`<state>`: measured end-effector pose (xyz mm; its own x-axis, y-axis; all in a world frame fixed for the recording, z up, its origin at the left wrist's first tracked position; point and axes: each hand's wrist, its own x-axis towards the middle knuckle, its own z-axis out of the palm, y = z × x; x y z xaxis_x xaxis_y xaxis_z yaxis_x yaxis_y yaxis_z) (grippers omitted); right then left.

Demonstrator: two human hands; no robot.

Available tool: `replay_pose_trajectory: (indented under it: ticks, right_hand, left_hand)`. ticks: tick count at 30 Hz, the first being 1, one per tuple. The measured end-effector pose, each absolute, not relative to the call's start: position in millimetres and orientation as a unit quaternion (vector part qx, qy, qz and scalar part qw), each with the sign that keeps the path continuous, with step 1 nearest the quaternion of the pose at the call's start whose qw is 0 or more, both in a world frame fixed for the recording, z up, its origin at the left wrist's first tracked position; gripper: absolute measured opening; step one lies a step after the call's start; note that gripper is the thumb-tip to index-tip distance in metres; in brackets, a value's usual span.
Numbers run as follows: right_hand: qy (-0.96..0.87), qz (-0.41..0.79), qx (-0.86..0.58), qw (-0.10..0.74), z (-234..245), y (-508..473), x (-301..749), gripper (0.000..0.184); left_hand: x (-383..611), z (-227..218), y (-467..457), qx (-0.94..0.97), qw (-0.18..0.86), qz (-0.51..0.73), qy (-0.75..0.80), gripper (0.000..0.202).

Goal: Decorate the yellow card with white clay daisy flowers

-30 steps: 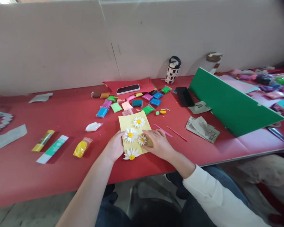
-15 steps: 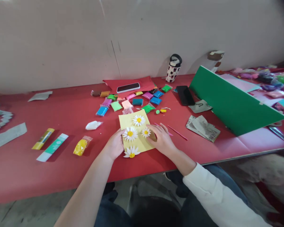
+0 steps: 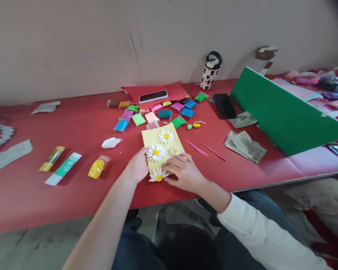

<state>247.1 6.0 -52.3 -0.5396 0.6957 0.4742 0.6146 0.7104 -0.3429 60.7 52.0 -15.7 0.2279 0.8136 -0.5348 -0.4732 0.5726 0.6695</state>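
A pale yellow card (image 3: 150, 136) lies on the table with several white daisies on it, each with a yellow centre. My left hand (image 3: 138, 166) grips the card's left edge, the thumb on top beside the left daisy (image 3: 156, 153). At the lower edge, a daisy (image 3: 158, 175) overhangs the card. My right hand (image 3: 184, 170) reaches over the card's lower right, thumb and fingers around this daisy's right petals. Above its fingers sits a smaller daisy (image 3: 175, 150); another daisy (image 3: 166, 137) is near the top. Two pink tools, a flat one (image 3: 196, 147) and a thin stick (image 3: 213, 152), lie right of the card.
Several coloured clay packets (image 3: 165, 114) lie behind the card, near a phone (image 3: 153, 96). To the left are a yellow clay packet (image 3: 97, 168), a white packet (image 3: 111, 143), a glue stick (image 3: 52, 159) and a green-white box (image 3: 63, 168). A green board (image 3: 287, 116) leans at right.
My right hand has moved from the small right daisy down to the daisy at the card's lower edge. My left hand still holds the card. The view has tilted slightly downward.
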Motion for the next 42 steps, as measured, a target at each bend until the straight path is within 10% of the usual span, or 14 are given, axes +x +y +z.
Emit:
replay_pose_trajectory:
  ticks: [10,17,31,42]
  right_hand:
    - [-0.823,0.143,-0.423,0.350,-50,10,254,0.016]
    - [-0.791,0.179,-0.427,0.401,-43,12,257,0.015]
    - [-0.572,0.530,-0.367,0.508,-50,18,253,0.027]
    - [-0.533,0.534,-0.389,0.528,-41,19,255,0.025]
  left_hand:
    - [59,-6,46,0.250,0.695,0.471,0.481,0.040]
    - [41,7,21,0.467,0.424,0.548,0.549,0.045]
    - [61,2,2,0.424,0.640,0.389,0.510,0.036]
    - [70,1,0,0.370,0.667,0.393,0.513,0.037]
